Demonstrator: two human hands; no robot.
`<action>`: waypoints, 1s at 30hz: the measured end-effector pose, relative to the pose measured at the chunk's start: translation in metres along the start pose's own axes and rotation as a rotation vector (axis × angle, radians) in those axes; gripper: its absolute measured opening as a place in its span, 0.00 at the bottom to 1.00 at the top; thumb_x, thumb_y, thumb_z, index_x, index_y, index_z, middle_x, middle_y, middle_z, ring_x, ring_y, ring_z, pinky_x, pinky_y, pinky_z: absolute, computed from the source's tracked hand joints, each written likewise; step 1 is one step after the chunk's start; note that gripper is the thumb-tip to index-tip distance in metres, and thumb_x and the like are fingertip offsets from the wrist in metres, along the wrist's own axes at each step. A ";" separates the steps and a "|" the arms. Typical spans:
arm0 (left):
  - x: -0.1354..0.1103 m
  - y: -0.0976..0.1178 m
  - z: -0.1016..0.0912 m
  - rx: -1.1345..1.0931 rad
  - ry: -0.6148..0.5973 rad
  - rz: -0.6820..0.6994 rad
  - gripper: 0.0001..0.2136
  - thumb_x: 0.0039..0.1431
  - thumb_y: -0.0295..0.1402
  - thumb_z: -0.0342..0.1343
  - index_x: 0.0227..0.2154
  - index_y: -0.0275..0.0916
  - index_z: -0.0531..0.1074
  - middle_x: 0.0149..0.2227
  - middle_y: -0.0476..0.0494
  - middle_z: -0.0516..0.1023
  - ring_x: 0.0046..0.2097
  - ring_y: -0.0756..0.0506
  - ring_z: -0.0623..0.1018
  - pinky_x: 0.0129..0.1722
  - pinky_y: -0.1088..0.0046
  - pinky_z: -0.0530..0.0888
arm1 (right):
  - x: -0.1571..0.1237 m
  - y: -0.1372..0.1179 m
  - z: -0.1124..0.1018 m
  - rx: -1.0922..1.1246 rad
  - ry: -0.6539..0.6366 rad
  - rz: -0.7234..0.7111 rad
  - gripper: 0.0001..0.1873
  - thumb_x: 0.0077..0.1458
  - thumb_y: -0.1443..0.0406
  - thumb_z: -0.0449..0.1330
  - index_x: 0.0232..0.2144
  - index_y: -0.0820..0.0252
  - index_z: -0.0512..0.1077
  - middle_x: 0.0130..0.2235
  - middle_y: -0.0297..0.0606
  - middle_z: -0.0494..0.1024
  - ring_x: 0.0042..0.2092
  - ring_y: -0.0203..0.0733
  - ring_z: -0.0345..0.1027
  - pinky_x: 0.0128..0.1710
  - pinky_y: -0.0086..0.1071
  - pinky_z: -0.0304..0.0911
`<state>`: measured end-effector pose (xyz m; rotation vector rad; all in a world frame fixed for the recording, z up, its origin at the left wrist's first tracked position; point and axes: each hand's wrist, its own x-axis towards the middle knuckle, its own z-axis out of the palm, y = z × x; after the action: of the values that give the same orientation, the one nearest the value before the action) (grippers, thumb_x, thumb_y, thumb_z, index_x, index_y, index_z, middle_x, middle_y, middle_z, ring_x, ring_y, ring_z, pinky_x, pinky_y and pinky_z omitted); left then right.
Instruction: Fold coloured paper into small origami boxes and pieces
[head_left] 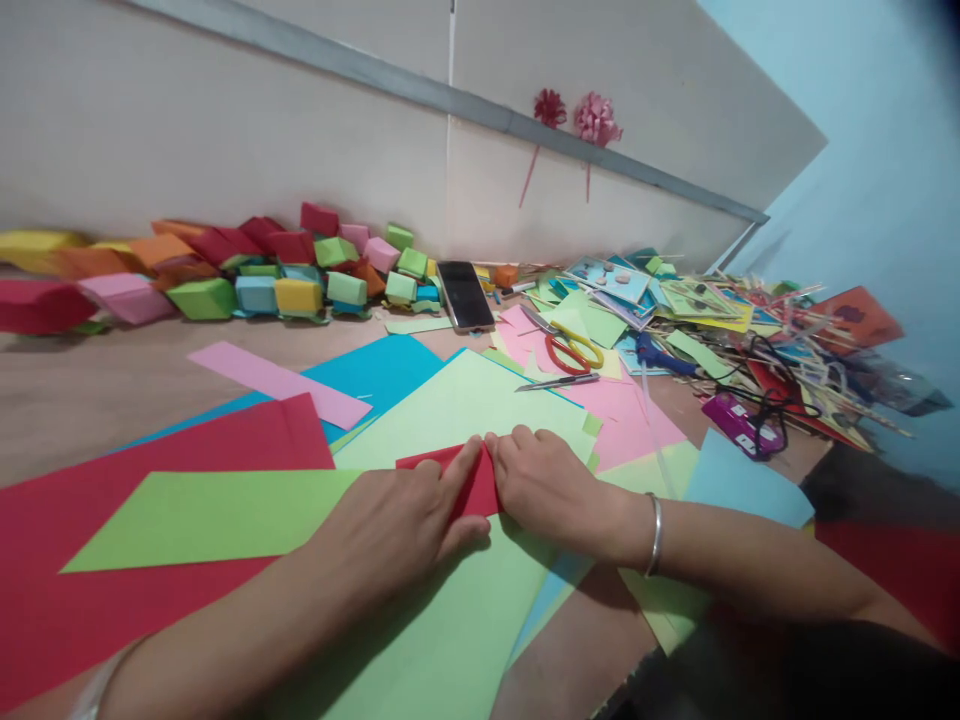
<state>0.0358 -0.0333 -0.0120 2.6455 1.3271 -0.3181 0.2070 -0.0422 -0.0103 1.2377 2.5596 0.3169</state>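
A small folded red paper piece lies on a light green sheet in the middle of the table. My left hand lies over its left part, fingers pressed down on it with the index finger stretched along the fold. My right hand, with a metal bangle at the wrist, presses its curled fingers on the piece's right edge. Both hands touch the red piece and meet at its top.
Large red, bright green, blue and pink sheets cover the table. Several folded paper cubes line the wall. A phone, scissors, a glue gun and a craft heap lie far right.
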 end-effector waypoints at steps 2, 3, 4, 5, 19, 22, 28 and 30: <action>0.001 0.002 -0.002 0.008 -0.014 -0.003 0.35 0.66 0.51 0.42 0.68 0.34 0.47 0.51 0.27 0.78 0.42 0.29 0.81 0.33 0.57 0.75 | 0.001 -0.001 0.007 -0.012 0.032 -0.016 0.15 0.61 0.76 0.47 0.46 0.72 0.70 0.38 0.49 0.73 0.37 0.48 0.65 0.28 0.36 0.57; 0.002 0.004 -0.002 0.015 -0.023 -0.012 0.35 0.65 0.52 0.42 0.68 0.33 0.48 0.50 0.26 0.78 0.41 0.29 0.81 0.32 0.57 0.75 | 0.000 -0.001 0.009 -0.015 0.037 -0.016 0.15 0.60 0.76 0.47 0.45 0.72 0.70 0.37 0.49 0.73 0.36 0.48 0.64 0.28 0.36 0.57; 0.003 0.005 -0.002 0.024 -0.027 -0.025 0.36 0.65 0.52 0.43 0.67 0.32 0.49 0.48 0.26 0.79 0.40 0.30 0.81 0.31 0.58 0.75 | -0.001 0.000 0.009 -0.017 0.038 -0.015 0.14 0.60 0.76 0.48 0.44 0.71 0.70 0.37 0.48 0.72 0.36 0.47 0.64 0.27 0.36 0.56; 0.004 0.007 -0.002 0.037 -0.029 -0.041 0.36 0.65 0.52 0.44 0.67 0.31 0.50 0.46 0.26 0.80 0.39 0.30 0.82 0.30 0.58 0.74 | -0.002 0.000 0.009 -0.017 0.036 -0.017 0.14 0.60 0.76 0.48 0.43 0.71 0.70 0.37 0.48 0.72 0.36 0.47 0.63 0.27 0.36 0.56; -0.015 0.001 0.003 0.138 -0.024 -0.204 0.33 0.66 0.45 0.47 0.62 0.18 0.59 0.28 0.27 0.81 0.29 0.31 0.81 0.21 0.64 0.69 | -0.003 -0.001 0.009 0.046 0.095 -0.021 0.12 0.57 0.77 0.49 0.38 0.68 0.71 0.37 0.49 0.71 0.36 0.46 0.61 0.27 0.35 0.54; -0.022 -0.002 0.007 0.164 0.021 -0.256 0.34 0.64 0.49 0.48 0.58 0.19 0.66 0.23 0.30 0.79 0.25 0.32 0.80 0.19 0.67 0.65 | -0.003 -0.001 0.010 0.057 0.088 -0.012 0.12 0.56 0.77 0.49 0.37 0.68 0.71 0.38 0.49 0.72 0.35 0.45 0.61 0.27 0.35 0.53; -0.021 -0.001 0.000 0.290 0.172 -0.215 0.31 0.65 0.52 0.42 0.36 0.26 0.78 0.27 0.28 0.76 0.26 0.33 0.77 0.19 0.67 0.61 | -0.003 -0.003 0.012 0.040 0.109 0.016 0.13 0.59 0.77 0.47 0.36 0.68 0.71 0.37 0.49 0.72 0.35 0.45 0.61 0.27 0.35 0.53; -0.019 -0.001 -0.004 0.352 0.253 -0.171 0.28 0.68 0.47 0.38 0.31 0.30 0.76 0.29 0.29 0.75 0.29 0.34 0.76 0.21 0.65 0.64 | -0.002 -0.002 0.010 0.052 0.085 0.016 0.13 0.60 0.77 0.47 0.38 0.69 0.72 0.38 0.49 0.73 0.36 0.46 0.62 0.28 0.35 0.54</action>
<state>0.0240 -0.0463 -0.0027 2.9429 1.7233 -0.2664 0.2104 -0.0446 -0.0196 1.2902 2.6471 0.3147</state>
